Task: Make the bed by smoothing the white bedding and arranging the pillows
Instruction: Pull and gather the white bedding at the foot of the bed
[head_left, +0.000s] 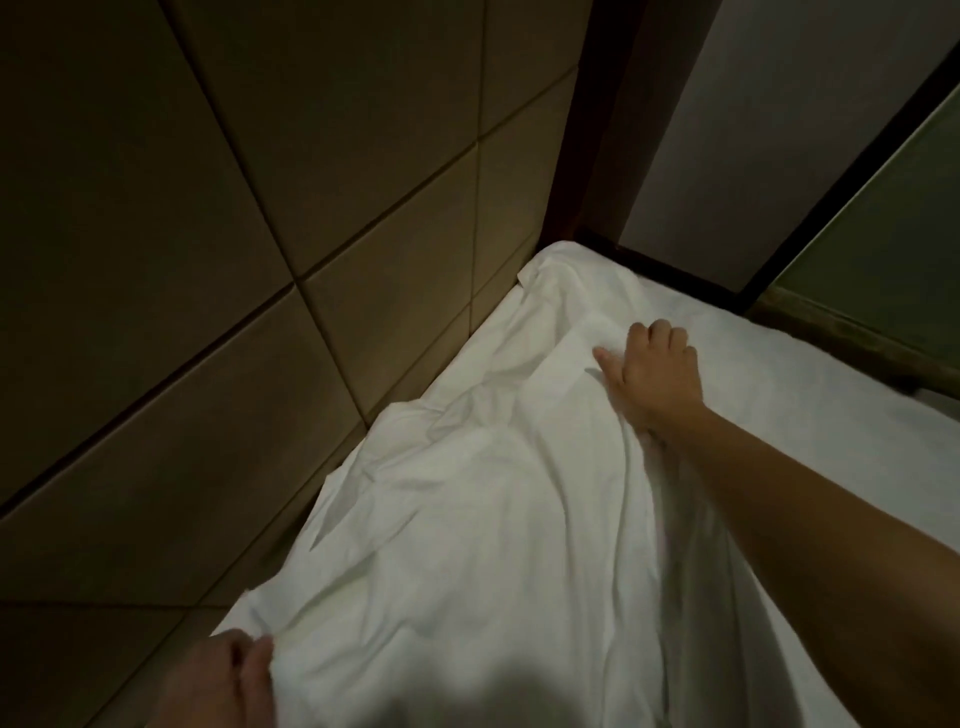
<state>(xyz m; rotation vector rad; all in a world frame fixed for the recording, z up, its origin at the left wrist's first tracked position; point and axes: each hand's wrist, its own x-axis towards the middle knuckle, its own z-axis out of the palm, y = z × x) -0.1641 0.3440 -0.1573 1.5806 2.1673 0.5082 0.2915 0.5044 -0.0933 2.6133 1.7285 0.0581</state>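
Observation:
A rumpled white duvet (467, 519) lies along the head of the bed, its top edge against the padded headboard. My right hand (655, 371) reaches far forward, fingers curled into a raised fold of the duvet, thumb stretched out to the left. My left hand (228, 675) is at the bottom left and grips the near edge of the same duvet. Under it, the flat white sheet (810, 395) covers the mattress on the right. No pillow shows in this view.
A brown padded headboard (234, 234) with square panels fills the left side. A dark wooden post (597, 130) and a grey wall panel (779, 130) stand at the bed's far corner. A dark ledge (841, 332) runs along the right edge.

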